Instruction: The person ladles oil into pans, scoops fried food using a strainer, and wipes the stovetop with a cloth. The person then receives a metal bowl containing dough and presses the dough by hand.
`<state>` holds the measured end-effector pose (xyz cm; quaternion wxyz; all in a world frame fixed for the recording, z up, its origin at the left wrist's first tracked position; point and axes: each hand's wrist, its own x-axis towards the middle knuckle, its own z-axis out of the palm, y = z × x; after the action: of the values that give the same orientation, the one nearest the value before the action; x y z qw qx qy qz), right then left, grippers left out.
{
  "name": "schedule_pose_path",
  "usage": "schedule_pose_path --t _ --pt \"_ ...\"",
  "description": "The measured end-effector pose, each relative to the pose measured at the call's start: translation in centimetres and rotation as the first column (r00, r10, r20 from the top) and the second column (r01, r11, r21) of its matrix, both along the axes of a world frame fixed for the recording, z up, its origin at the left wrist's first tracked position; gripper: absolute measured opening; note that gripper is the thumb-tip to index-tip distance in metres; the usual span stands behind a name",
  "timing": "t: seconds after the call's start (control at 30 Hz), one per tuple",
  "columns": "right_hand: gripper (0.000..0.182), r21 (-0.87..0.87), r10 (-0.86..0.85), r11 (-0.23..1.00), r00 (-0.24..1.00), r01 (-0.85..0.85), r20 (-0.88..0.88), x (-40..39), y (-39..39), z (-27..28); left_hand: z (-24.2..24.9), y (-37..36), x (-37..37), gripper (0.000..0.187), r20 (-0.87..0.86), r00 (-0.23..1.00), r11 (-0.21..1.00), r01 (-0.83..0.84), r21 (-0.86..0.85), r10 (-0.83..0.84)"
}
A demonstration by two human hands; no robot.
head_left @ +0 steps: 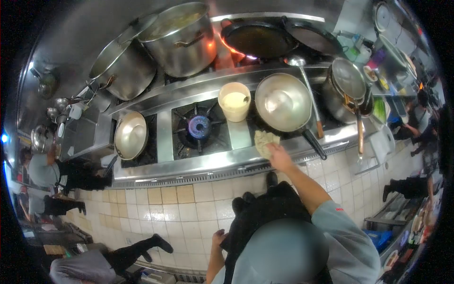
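Holding a cloth (pixel 265 141) on the stove's front edge, just below the big pan (pixel 283 102), our right hand (pixel 279 158) has its grip clamped on it. Our left hand (pixel 218 238) hangs down low, fingers curled in on nothing. A cream tub (pixel 234 101) sits near.

A pale yellowish cloth (pixel 265 141) under the right hand (pixel 280 158); cream bucket (pixel 234 101) at eleven o'clock of it, blue burner flame (pixel 199 127) at nine, silvery pan (pixel 283 102) above
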<state>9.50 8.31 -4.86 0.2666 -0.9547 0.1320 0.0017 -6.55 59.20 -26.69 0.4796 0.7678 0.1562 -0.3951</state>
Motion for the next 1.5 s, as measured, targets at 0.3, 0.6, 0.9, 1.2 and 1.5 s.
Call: schedule_pose_path --t 0.3,0.6,0.9,1.2,1.5 --pt "0.054 0.031 -0.003 1.000 1.000 0.003 -0.012 0.3 0.0 -0.1 2.6 -1.2 0.4 0.056 0.037 0.996 0.991 0.076 0.114 -0.081" --pt "0.053 0.030 0.014 0.999 0.999 -0.015 0.029 0.5 0.0 0.0 8.2 -4.1 2.0 0.054 -0.068 0.995 0.979 0.087 0.186 -0.076" --pt "0.055 0.008 0.010 1.000 1.000 -0.010 0.012 0.4 -0.3 -1.0 4.4 -2.8 0.8 0.055 -0.055 0.995 0.977 0.095 0.193 -0.086" --pt "0.056 0.013 0.014 1.000 0.999 -0.015 0.040 0.3 -0.3 -1.0 0.4 -1.1 0.2 0.058 0.001 0.996 0.987 0.083 0.134 -0.084" --pt "0.059 0.031 -0.004 1.000 0.999 0.006 -0.053 -0.1 -0.3 0.3 0.0 0.3 0.7 0.049 0.042 0.995 0.996 0.090 -0.021 -0.089"
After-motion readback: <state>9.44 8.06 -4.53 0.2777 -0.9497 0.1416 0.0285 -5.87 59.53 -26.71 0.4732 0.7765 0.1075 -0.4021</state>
